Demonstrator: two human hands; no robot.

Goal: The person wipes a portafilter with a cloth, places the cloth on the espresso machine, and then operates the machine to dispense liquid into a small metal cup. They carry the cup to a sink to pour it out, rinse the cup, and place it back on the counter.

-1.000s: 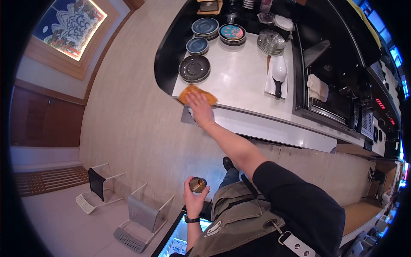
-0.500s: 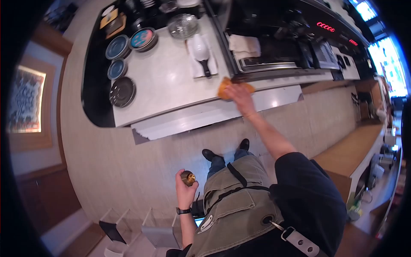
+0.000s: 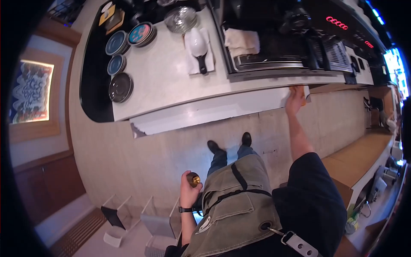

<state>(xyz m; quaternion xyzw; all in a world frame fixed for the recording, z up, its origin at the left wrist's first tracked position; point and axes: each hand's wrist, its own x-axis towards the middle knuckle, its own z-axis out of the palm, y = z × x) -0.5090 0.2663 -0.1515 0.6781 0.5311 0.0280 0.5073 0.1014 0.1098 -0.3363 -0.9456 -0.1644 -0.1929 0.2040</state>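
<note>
My right hand [image 3: 294, 102] presses an orange cloth [image 3: 304, 95] against the right end of the white front panel [image 3: 214, 106], below the counter's edge. Most of the cloth is hidden behind the fingers. Down by my apron, my left hand [image 3: 187, 188] is wrapped round a dark, rounded object with a shiny gold end [image 3: 195, 180]; its exact kind does not show. A white scoop with a black handle [image 3: 198, 45] lies on a folded white cloth [image 3: 209, 63] on the counter [image 3: 167, 81].
Stacked plates [image 3: 120, 87] line the counter's left side, with glass bowls [image 3: 181, 19] at the back. A dark coffee machine [image 3: 274, 64] stands to the right, a white towel [image 3: 242, 41] on its tray. Chairs [image 3: 156, 222] are behind me, a wooden-topped counter [image 3: 357, 160] to my right.
My right hand has moved right with the orange cloth, from the countertop by the machine's left corner to the front panel's right end. My left hand keeps its hold on the gold-ended object.
</note>
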